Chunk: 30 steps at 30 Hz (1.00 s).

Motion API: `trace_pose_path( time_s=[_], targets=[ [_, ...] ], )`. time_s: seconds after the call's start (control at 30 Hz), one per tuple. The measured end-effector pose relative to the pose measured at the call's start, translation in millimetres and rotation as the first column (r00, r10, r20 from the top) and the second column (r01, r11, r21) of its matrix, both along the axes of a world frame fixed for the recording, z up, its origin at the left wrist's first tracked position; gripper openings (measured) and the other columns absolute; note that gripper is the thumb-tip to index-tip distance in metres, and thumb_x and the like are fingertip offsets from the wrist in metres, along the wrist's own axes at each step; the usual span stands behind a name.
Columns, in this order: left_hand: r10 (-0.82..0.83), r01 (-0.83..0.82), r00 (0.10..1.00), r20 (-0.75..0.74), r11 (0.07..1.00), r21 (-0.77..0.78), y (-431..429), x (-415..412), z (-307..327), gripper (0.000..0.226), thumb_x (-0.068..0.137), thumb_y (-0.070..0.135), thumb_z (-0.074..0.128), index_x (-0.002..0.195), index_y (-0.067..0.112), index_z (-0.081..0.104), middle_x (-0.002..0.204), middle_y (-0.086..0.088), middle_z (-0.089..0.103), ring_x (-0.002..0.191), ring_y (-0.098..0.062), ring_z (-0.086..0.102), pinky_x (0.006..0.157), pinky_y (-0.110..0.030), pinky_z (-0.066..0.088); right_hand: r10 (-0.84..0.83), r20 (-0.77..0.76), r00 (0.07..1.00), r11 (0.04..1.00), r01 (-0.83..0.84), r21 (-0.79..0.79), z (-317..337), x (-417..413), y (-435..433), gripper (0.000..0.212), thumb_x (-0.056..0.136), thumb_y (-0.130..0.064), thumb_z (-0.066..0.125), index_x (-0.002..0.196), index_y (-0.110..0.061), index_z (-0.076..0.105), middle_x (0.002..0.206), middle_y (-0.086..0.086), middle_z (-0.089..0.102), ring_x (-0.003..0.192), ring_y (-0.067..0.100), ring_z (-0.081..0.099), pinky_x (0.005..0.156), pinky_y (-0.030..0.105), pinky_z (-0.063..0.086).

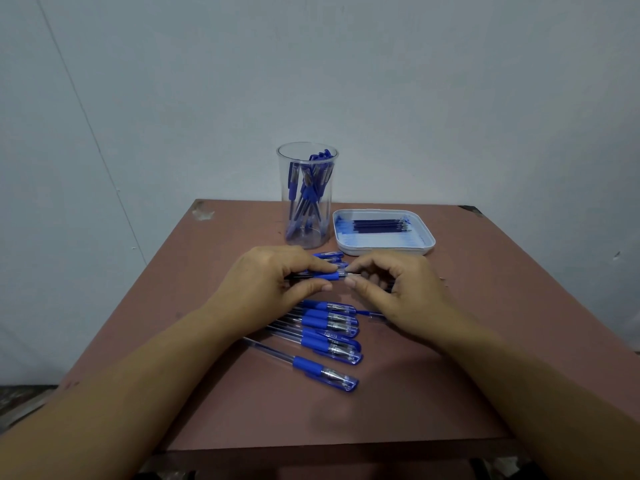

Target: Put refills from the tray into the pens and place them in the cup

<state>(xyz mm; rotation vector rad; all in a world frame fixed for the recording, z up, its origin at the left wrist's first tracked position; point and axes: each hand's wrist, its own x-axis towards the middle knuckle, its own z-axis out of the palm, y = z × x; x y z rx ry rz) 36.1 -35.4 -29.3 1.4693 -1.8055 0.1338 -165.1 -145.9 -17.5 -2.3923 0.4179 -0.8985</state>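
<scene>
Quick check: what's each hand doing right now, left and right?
Left hand: grips a pen at its blue grip section.
Right hand: thumb and forefinger pinch the tip end of the same pen.

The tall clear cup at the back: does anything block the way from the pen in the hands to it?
Nothing visible does. The blue-gripped clear pen, held by the left hand and right hand, sits just before the clear plastic cup, whose mouth is open.

two hands, left hand (273, 278) and right hand (391, 289), pinch one pen (329, 274) above a table (433, 375); cup (307, 194) and tray (382, 233) stand behind.
</scene>
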Motion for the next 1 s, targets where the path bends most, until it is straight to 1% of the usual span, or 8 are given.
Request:
trace_pose_path(
  time_s=[0.2, 0.33, 0.47, 0.53, 0.7, 0.83, 0.93, 1.0],
  targets=[
    [0.002, -0.002, 1.0, -0.02, 1.0, -0.004, -0.4, -0.3, 1.5, 0.032, 0.085, 0.049, 0.064, 0.112, 0.032, 0.072, 0.096, 0.014, 0.072, 0.084, -0.003, 0.067, 0.071, -0.034, 0.057, 0.002, 0.043, 0.999, 1.0, -0.002, 0.003, 1.8, -1.3, -2.4, 0.017, 0.083, -0.015, 0.076, 0.095, -0.026, 0.069, 0.074, -0.01, 0.061, 0.064, 0.012, 0.054, 0.06, 0.018, 0.047],
    [0.027, -0.027, 0.999, -0.028, 1.0, 0.003, -0.2, 3.9, 2.2, 0.034, 0.085, 0.049, 0.064, 0.111, 0.03, 0.073, 0.097, 0.016, 0.072, 0.085, -0.003, 0.067, 0.072, -0.034, 0.057, -0.107, 0.024, 0.994, 0.994, 0.107, -0.01, 6.4, -8.6, -12.0, 0.015, 0.084, -0.011, 0.073, 0.094, -0.023, 0.072, 0.081, -0.003, 0.067, 0.073, 0.013, 0.059, 0.066, 0.017, 0.048],
    [0.033, -0.032, 0.999, -0.04, 0.999, 0.023, -0.2, 5.5, 1.3, 0.036, 0.084, 0.053, 0.061, 0.111, 0.032, 0.073, 0.101, 0.016, 0.072, 0.09, -0.001, 0.067, 0.076, -0.035, 0.057, -0.112, -0.256, 0.96, 0.989, 0.081, -0.126, 10.7, -19.2, -21.7, 0.015, 0.088, -0.011, 0.069, 0.096, -0.023, 0.073, 0.087, -0.02, 0.063, 0.088, -0.004, 0.058, 0.074, 0.004, 0.04],
    [0.035, -0.033, 0.999, -0.042, 0.999, 0.038, -0.7, 6.0, 0.6, 0.037, 0.084, 0.054, 0.061, 0.111, 0.032, 0.073, 0.102, 0.016, 0.072, 0.092, -0.001, 0.067, 0.077, -0.035, 0.057, -0.078, -0.415, 0.906, 0.988, 0.015, -0.154, 11.4, -20.1, -20.6, 0.016, 0.091, -0.015, 0.064, 0.1, -0.027, 0.072, 0.09, -0.022, 0.059, 0.089, -0.005, 0.057, 0.078, 0.004, 0.039],
    [0.046, -0.045, 0.998, -0.034, 0.998, 0.039, -1.0, 6.3, 0.3, 0.037, 0.083, 0.055, 0.061, 0.11, 0.033, 0.073, 0.101, 0.016, 0.072, 0.09, 0.0, 0.066, 0.076, -0.035, 0.057, -0.03, -0.552, 0.833, 0.987, -0.061, -0.147, 10.5, -14.2, -16.5, 0.022, 0.096, -0.016, 0.056, 0.106, -0.032, 0.068, 0.094, -0.025, 0.05, 0.093, -0.006, 0.049, 0.083, 0.007, 0.035],
    [0.051, -0.049, 0.998, -0.025, 0.998, 0.048, -0.8, 6.5, 0.1, 0.038, 0.082, 0.056, 0.06, 0.111, 0.035, 0.072, 0.101, 0.017, 0.072, 0.09, 0.0, 0.066, 0.076, -0.034, 0.057, 0.004, -0.493, 0.87, 0.993, -0.06, -0.099, 11.3, -16.7, -16.2, 0.024, 0.094, -0.016, 0.059, 0.105, -0.036, 0.066, 0.096, -0.025, 0.054, 0.095, -0.007, 0.052, 0.082, 0.008, 0.038],
    [0.054, -0.053, 0.998, -0.03, 0.997, 0.049, -0.4, 5.6, 0.2, 0.035, 0.082, 0.053, 0.065, 0.111, 0.034, 0.072, 0.101, 0.017, 0.072, 0.09, -0.001, 0.067, 0.076, -0.034, 0.057, -0.009, -0.294, 0.956, 0.995, -0.022, -0.1, 10.5, -20.8, -18.2, 0.026, 0.087, -0.018, 0.07, 0.098, -0.041, 0.062, 0.092, -0.018, 0.061, 0.088, 0.003, 0.058, 0.073, 0.011, 0.043],
    [0.049, -0.047, 0.998, -0.037, 0.998, 0.047, 0.1, 4.4, 0.7, 0.035, 0.082, 0.054, 0.064, 0.11, 0.034, 0.073, 0.099, 0.017, 0.072, 0.088, 0.0, 0.066, 0.075, -0.033, 0.057, -0.026, -0.135, 0.99, 0.995, 0.014, -0.095, 7.9, -19.4, -17.2, 0.022, 0.082, -0.021, 0.076, 0.097, -0.034, 0.066, 0.09, -0.013, 0.063, 0.082, 0.01, 0.059, 0.07, 0.019, 0.048]
  ],
)
